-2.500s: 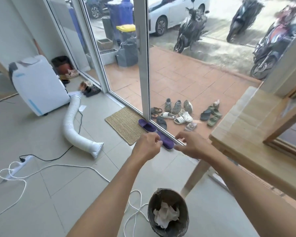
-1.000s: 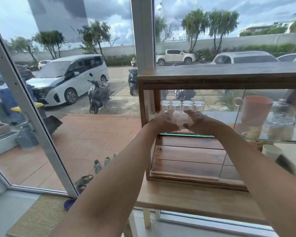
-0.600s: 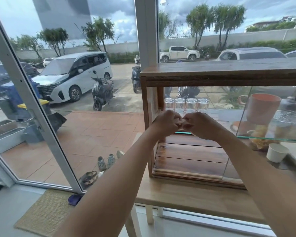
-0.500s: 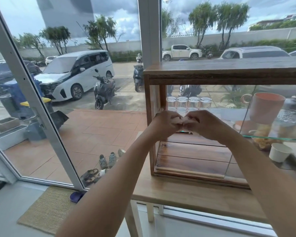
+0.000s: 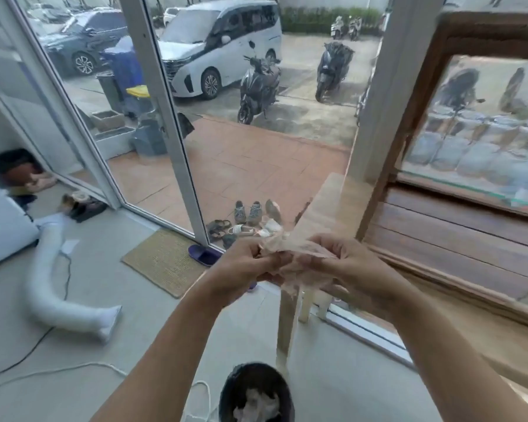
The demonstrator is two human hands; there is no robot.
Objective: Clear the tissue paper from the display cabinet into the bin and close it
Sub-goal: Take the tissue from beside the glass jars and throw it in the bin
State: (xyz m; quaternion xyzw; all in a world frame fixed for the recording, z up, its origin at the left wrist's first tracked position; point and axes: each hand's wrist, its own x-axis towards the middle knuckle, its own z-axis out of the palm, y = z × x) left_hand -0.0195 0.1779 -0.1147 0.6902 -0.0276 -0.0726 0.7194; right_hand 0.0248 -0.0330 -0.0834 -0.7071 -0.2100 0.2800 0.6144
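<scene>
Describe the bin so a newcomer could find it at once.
Start at the wooden display cabinet on its pale table, then drop to the floor below both hands. The bin is the dark round container at the bottom edge, the only one holding crumpled white tissue.

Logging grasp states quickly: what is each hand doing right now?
Left hand: closed, fingers gripping one end of the crumpled white tissue paper.
Right hand: closed on the same tissue paper's other end.

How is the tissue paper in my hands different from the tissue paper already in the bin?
The tissue paper in the hands is held up between left hand and right hand, stretched out; the tissue in the bin lies loose inside the dark bin on the floor. Both are pale and crumpled.
</scene>
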